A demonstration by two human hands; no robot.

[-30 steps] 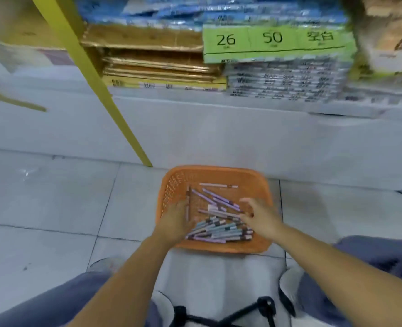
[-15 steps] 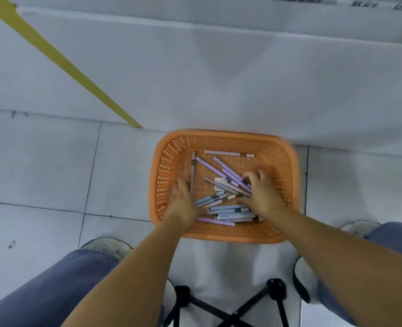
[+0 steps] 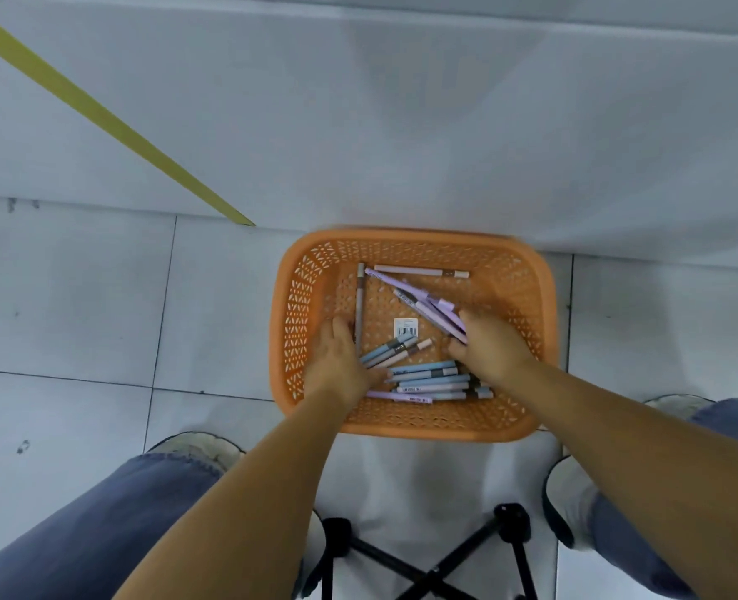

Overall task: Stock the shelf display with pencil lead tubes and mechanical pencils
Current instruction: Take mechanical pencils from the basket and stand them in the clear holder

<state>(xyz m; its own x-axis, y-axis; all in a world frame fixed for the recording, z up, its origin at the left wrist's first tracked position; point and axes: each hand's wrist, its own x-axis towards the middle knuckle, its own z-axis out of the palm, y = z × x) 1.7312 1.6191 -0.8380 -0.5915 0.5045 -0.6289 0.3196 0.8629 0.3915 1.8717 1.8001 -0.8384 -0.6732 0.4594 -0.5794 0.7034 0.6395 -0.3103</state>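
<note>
An orange lattice basket (image 3: pixel 302 322) sits on the tiled floor against a white shelf base. Inside lie several mechanical pencils: a blue and grey pile (image 3: pixel 428 381) near the front, one grey pencil (image 3: pixel 360 296) along the left wall, one pale pencil (image 3: pixel 419 271) at the back. My right hand (image 3: pixel 490 346) grips a bundle of purple pencils (image 3: pixel 419 298) that sticks out toward the back left. My left hand (image 3: pixel 337 361) reaches into the basket's left side, its fingers over the ends of the blue pencils (image 3: pixel 386 350); whether it holds any is hidden.
A barcode sticker (image 3: pixel 405 327) shows on the basket's bottom. A yellow shelf post (image 3: pixel 99 116) slants down at the left. My knees in blue jeans and pale shoes flank the basket, with black folding stool legs (image 3: pixel 428 565) below.
The camera tilted down, so the upper shelves left view. My right hand gathered the purple pencils and pulled them right, baring the barcode sticker. My left hand stayed at the basket's left side.
</note>
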